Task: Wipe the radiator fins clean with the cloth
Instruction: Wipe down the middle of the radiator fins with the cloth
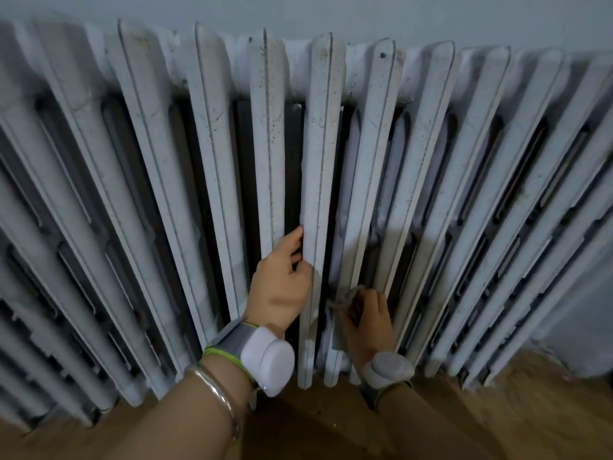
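Observation:
A white cast-iron radiator [212,134] with many speckled, dusty fins fills the view. My left hand [282,287] grips the lower part of the centre fin [320,144], thumb on its left edge and fingers curled behind it. Just to the right, my right hand [365,320] presses a pale, crumpled cloth [341,302] into the gap beside the neighbouring fin, low down near the floor. Most of the cloth is hidden under my fingers. Both wrists carry white band devices.
A wooden floor [464,419] runs under the radiator's feet. A pale wall [365,14] stands behind the radiator top. Dark gaps separate the fins. At the far right the radiator ends beside a white skirting area [583,327].

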`<state>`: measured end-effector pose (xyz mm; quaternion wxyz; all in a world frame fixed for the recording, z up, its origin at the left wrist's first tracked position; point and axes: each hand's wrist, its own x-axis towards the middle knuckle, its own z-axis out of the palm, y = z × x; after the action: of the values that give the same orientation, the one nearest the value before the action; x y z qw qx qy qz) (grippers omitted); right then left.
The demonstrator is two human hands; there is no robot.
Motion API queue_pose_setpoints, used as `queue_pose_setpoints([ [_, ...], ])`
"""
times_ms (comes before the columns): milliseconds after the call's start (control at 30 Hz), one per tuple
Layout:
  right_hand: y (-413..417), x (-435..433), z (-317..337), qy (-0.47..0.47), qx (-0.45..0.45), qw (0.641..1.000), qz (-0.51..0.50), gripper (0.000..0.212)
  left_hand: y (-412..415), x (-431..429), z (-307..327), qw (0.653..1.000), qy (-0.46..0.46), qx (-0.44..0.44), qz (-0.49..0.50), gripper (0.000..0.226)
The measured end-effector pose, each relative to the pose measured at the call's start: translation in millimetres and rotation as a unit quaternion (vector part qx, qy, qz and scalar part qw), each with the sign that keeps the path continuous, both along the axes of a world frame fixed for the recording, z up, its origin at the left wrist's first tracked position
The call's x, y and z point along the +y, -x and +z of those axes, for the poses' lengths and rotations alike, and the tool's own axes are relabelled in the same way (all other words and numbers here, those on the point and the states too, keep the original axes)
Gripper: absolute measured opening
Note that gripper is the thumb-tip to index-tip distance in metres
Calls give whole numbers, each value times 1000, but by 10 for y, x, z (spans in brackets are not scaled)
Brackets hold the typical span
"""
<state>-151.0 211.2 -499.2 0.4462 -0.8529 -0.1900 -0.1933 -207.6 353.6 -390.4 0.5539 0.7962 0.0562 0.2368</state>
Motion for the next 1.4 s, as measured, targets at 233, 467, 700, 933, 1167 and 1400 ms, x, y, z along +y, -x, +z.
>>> queue_pose_setpoints([
  [233,84,-41,252,-64,24,998,-8,23,51,-4,-3,999,-10,31,-17,58],
  [467,61,41,1044,-164,-90,982,-28,24,79,-75,89,999,5,38,-11,57],
  [700,-73,100,1483,-141,-175,973,-53,29,95,-65,110,999,11,40,-14,58],
  [933,-113,121,1036,-101,-151,982,-45,29,58,-79,101,999,10,44,-6,57],
  [1167,-19,172,545,-100,-99,989,-54,30,51,-61,127,998,15,62,-9,58],
  [1400,-3,181,248,-88,-47,993,-63,29,137,-22,145,994,-35,91,53,45],
])
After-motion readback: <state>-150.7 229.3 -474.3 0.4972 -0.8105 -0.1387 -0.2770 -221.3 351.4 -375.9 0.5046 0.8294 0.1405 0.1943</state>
